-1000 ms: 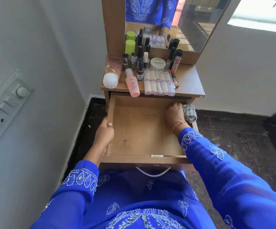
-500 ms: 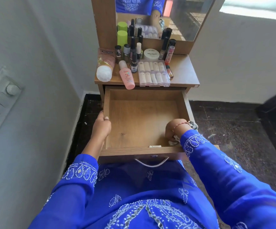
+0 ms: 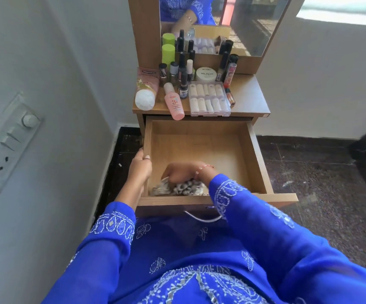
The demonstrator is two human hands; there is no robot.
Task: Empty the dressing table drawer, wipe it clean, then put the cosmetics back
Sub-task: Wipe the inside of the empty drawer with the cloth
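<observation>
Cosmetics (image 3: 199, 84) crowd tabletop (image 3: 250, 99); right hand (image 3: 182, 174) presses cloth (image 3: 186, 188) in drawer (image 3: 256, 163).

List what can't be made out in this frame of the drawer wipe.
- Cloth, head view: motion-blurred and partly under the right hand, so its pattern is unclear.
- Drawer floor beneath the hand and cloth: hidden.
- Left hand fingers: hidden outside the drawer's side wall.
- Nail polish bottles: labels too small.
</observation>
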